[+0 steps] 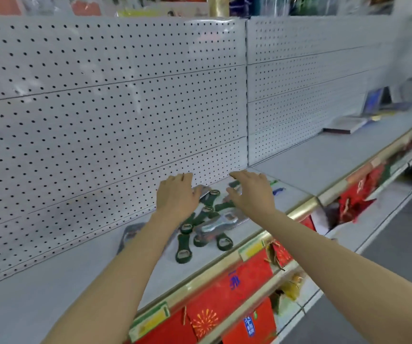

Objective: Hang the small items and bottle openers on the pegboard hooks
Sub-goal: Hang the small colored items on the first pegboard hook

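Openers (pixel 200 227) heaped nr shelf (pixel 51 281) front edge (both hands above, fingers spread).

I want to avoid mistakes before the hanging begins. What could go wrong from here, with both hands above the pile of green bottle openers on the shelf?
1. The green bottle openers lie tangled in a pile, overlapping a clear blister pack; lifting one may drag others toward the shelf's gold front edge and off.
2. The pegboard shows almost no hooks here, so there may be nowhere near to hang them.
3. The left hand and right hand hover close together and may collide.
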A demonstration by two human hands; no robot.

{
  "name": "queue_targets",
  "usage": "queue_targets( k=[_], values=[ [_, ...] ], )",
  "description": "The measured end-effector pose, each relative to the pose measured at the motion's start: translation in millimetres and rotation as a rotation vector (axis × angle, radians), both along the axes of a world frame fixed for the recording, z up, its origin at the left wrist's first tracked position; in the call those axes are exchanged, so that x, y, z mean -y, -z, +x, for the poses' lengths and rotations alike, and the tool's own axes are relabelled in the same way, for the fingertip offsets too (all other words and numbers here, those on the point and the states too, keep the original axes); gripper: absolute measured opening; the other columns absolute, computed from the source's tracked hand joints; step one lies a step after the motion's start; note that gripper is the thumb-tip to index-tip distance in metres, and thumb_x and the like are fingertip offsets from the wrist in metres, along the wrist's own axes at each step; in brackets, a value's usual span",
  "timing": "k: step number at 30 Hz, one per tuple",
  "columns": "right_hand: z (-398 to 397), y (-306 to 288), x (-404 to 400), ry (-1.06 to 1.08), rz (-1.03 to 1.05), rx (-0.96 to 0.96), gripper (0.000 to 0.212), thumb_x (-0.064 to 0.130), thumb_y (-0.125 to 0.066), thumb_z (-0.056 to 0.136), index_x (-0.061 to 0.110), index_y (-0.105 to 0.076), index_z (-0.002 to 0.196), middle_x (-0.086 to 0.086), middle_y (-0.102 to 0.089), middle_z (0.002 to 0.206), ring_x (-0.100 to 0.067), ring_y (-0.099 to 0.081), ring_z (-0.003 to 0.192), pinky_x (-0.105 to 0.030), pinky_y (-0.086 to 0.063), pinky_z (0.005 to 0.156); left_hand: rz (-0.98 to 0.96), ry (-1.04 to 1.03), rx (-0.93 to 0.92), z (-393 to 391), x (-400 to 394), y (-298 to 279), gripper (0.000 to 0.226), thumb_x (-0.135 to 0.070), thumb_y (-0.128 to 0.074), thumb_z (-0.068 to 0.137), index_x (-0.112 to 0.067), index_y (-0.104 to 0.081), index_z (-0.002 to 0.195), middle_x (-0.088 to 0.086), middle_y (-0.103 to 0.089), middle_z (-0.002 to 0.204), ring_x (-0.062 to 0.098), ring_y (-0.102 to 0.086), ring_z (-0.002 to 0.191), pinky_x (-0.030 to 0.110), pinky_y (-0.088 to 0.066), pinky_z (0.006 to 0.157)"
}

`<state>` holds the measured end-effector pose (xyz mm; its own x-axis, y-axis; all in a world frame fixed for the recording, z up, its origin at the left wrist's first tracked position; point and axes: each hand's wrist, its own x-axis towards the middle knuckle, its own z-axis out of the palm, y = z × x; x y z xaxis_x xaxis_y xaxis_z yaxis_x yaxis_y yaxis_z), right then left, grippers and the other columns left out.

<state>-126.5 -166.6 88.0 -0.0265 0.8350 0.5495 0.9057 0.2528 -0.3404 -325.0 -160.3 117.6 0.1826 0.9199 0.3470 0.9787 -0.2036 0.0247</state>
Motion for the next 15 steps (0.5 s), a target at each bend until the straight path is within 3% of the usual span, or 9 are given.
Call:
queue_targets(
  k=[6,15],
  values=[
    [77.7,25.0,-39.1,0.162,-0.075,-0.026,0.037,0.029,-0.059,0.089,0.019,-0.061,0.124,-0.001,-0.069,0.114,-0.03,-0.062,0.105,-0.042,-0.041,0.093,-0.07,0.125,-0.004,67.1,-63.8,23.1,0.046,-0.043,-0.038,0.1,-0.016,-0.051,0.135,0.008,-0.061,0.126,0.028,-0.055,0.112,0.039,-0.04,0.095],
    [168.6,55.6,-104.7,0.303,-0.17,-0.048,0.039,0.021,-0.06,0.09,0.018,-0.058,0.129,0.0,-0.066,0.12,-0.023,-0.06,0.109,-0.036,-0.034,0.099,-0.096,0.218,-0.063,141.2,-150.7,48.4,0.041,-0.039,-0.04,0.101,-0.014,-0.053,0.131,0.006,-0.064,0.122,0.027,-0.058,0.106,0.037,-0.043,0.086]
  ],
)
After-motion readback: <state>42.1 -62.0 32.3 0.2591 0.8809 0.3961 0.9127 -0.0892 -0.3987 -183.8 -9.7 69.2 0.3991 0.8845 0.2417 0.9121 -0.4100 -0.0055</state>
